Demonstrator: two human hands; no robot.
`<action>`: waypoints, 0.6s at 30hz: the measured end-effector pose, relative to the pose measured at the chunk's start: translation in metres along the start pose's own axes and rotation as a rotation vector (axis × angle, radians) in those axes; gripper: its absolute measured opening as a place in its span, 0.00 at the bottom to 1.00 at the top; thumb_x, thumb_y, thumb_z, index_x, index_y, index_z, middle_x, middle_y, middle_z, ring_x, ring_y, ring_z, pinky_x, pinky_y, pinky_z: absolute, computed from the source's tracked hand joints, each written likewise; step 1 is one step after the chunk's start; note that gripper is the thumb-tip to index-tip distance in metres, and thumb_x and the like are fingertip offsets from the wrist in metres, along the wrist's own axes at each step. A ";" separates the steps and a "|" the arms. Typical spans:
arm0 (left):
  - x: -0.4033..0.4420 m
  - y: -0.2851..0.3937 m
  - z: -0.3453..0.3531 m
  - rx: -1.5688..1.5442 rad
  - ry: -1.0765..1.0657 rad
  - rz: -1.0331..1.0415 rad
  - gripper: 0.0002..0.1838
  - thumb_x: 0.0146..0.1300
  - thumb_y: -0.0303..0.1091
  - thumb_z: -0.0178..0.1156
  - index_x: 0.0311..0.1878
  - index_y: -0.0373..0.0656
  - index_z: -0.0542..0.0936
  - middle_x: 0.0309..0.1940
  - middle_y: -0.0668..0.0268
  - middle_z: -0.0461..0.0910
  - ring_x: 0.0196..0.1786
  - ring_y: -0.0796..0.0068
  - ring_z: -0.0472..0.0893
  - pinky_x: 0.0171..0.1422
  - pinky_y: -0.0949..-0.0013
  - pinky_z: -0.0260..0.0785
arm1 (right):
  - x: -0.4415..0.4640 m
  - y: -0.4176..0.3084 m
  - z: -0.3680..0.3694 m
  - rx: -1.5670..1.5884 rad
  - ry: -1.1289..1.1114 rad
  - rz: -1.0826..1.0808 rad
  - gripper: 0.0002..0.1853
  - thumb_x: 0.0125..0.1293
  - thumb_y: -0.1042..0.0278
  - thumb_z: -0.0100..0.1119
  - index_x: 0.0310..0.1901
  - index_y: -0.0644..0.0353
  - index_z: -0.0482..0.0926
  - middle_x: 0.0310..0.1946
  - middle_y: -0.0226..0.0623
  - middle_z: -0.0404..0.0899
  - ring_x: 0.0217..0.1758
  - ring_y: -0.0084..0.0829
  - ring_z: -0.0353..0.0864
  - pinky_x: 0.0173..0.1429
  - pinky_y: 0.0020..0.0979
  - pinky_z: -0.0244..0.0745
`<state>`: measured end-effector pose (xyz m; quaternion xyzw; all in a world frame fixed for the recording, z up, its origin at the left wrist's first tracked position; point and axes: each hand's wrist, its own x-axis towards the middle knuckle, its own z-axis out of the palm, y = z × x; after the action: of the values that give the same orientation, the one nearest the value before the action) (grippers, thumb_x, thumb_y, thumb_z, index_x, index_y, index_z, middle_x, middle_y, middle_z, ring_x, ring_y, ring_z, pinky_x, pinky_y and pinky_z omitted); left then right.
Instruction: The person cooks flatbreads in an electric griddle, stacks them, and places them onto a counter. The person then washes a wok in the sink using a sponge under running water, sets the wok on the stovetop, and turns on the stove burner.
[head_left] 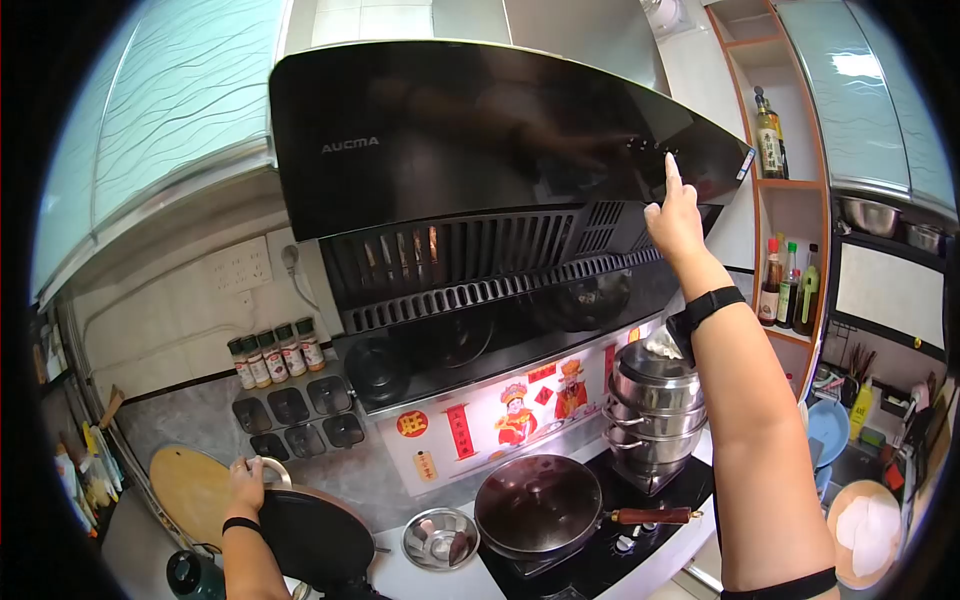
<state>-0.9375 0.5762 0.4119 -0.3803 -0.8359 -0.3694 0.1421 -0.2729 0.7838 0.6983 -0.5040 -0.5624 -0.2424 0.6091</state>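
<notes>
My right hand (676, 215) is raised to the black range hood (450, 130), index finger stretched out and thumb apart. Its fingertip is at the small control marks near the hood's right end; whether it presses on the glass I cannot tell. Low on the left, my left hand (248, 486) grips the pale loop handle of a round black pan (318, 535), which stands tilted beside a round wooden cutting board (187, 492). On the gas stove (640, 545), a dark wok (538, 505) with a wooden handle sits over the left burner.
A steamer pot (655, 415) stands on the rear right burner. Between pan and wok is a steel bowl (440, 540). Spice jars (275, 355) line the wall above black containers (300, 415). Sauce bottles (787, 285) fill shelves at right, with a blue basin (827, 432) below.
</notes>
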 end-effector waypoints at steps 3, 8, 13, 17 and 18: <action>0.000 0.005 0.000 0.042 -0.001 -0.017 0.30 0.63 0.50 0.46 0.55 0.28 0.66 0.55 0.44 0.65 0.59 0.49 0.65 0.63 0.61 0.57 | 0.002 -0.003 0.009 0.043 0.061 -0.050 0.42 0.51 0.74 0.51 0.68 0.45 0.45 0.41 0.54 0.65 0.39 0.51 0.74 0.48 0.44 0.70; 0.000 0.010 -0.001 0.018 0.002 -0.015 0.30 0.63 0.50 0.46 0.54 0.28 0.67 0.54 0.43 0.66 0.57 0.47 0.66 0.62 0.61 0.58 | 0.011 -0.006 0.025 0.091 0.122 -0.001 0.41 0.50 0.72 0.52 0.67 0.52 0.46 0.40 0.57 0.66 0.38 0.53 0.73 0.48 0.45 0.70; -0.006 0.018 -0.005 0.076 0.073 0.007 0.24 0.64 0.44 0.47 0.51 0.28 0.69 0.50 0.43 0.68 0.54 0.47 0.68 0.59 0.59 0.60 | 0.018 -0.006 0.030 0.118 0.162 0.041 0.41 0.50 0.71 0.51 0.67 0.54 0.47 0.40 0.58 0.66 0.39 0.54 0.73 0.50 0.44 0.69; -0.035 0.012 0.000 -0.143 0.398 0.161 0.16 0.65 0.35 0.45 0.48 0.31 0.70 0.47 0.46 0.69 0.52 0.49 0.68 0.58 0.59 0.59 | 0.022 -0.005 0.034 0.108 0.053 0.001 0.41 0.50 0.70 0.52 0.67 0.53 0.47 0.40 0.57 0.67 0.40 0.53 0.73 0.50 0.44 0.69; -0.051 0.016 -0.006 -0.217 0.350 0.177 0.14 0.65 0.32 0.45 0.48 0.32 0.70 0.46 0.47 0.69 0.52 0.50 0.68 0.59 0.59 0.58 | 0.022 -0.004 0.034 0.091 0.075 -0.004 0.39 0.51 0.69 0.53 0.67 0.54 0.49 0.39 0.54 0.67 0.39 0.50 0.73 0.49 0.42 0.69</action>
<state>-0.8922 0.5520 0.3973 -0.3954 -0.7171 -0.5037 0.2752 -0.2855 0.8182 0.7152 -0.4652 -0.5505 -0.2363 0.6517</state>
